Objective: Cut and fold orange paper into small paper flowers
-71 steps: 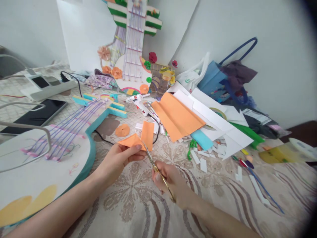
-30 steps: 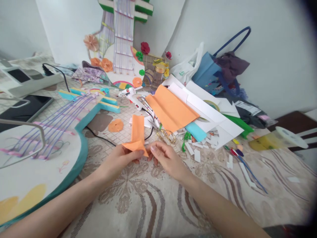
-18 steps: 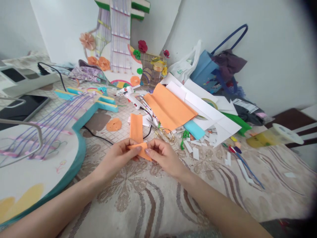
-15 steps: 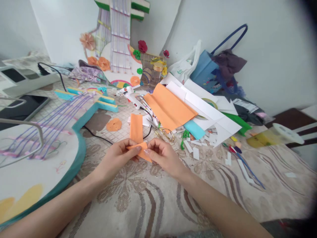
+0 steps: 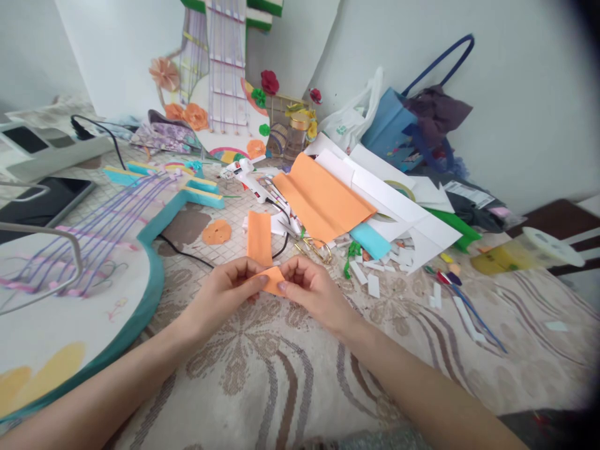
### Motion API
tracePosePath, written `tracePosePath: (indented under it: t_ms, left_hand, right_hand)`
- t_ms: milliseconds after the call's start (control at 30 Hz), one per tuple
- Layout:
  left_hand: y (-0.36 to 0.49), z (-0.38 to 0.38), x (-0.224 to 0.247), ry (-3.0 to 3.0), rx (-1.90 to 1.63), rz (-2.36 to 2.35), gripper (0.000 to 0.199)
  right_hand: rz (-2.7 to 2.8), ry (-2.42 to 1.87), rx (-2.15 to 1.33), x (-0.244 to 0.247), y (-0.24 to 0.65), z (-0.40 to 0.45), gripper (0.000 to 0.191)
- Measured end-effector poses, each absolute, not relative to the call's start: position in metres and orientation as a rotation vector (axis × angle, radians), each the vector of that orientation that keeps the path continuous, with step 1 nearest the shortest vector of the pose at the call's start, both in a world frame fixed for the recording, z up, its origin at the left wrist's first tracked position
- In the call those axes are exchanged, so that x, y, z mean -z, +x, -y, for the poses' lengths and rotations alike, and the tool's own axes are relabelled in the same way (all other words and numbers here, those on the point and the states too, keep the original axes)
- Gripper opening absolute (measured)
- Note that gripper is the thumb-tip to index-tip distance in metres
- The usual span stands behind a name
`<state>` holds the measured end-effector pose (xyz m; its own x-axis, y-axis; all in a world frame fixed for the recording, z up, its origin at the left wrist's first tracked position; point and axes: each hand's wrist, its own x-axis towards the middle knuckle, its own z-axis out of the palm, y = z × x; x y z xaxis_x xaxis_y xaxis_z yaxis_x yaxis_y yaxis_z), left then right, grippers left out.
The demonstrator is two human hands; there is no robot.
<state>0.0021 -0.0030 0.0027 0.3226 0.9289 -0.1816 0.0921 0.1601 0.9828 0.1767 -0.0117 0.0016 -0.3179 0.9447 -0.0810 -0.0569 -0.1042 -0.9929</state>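
Observation:
A small piece of orange crepe paper [image 5: 273,280] is pinched between both my hands, just above the patterned tablecloth. My left hand [image 5: 234,282] grips its left end between thumb and fingers. On the other end, my right hand [image 5: 307,286] holds with thumb on top and fingers curled behind. An orange crepe strip [image 5: 259,234] lies right behind my hands, its near end partly hidden by them. Left of that strip lies a round orange paper cutout [image 5: 217,232]. Gold-handled scissors [image 5: 316,249] rest just beyond my right hand.
A guitar-shaped craft [image 5: 107,300] with purple strings fills the left side. Behind the strip lies a white glue gun [image 5: 248,178] with a black cord. A large orange sheet [image 5: 323,197] covers white papers [image 5: 412,219] at right, near paper scraps and a yellow-tinted container [image 5: 506,253].
The paper between my hands has turned, its right end now higher and closer to my right fingers. Both hands remain in nearly the same place.

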Motion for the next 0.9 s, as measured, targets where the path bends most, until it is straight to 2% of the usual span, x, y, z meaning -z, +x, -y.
tracePosePath:
  t_ms: [200,600,900]
  left_hand:
    - [0.0037,0.003,-0.0008,1.016,-0.824,-0.953,0.007]
    - [0.0048,0.0027,0.0023,0.957,-0.771,-0.976,0.011]
    - [0.0042,0.0042,-0.0017,0.975,-0.822,-0.941,0.006]
  right_hand:
    - [1.269,-1.024,-1.535,0.0004,0.1756,0.0156,0.008]
    - [1.476,-1.088,-1.229,0.0032,0.1777,0.0183,0.013]
    - [1.458,-1.087,-1.263,0.0075,0.1755,0.0209,0.012]
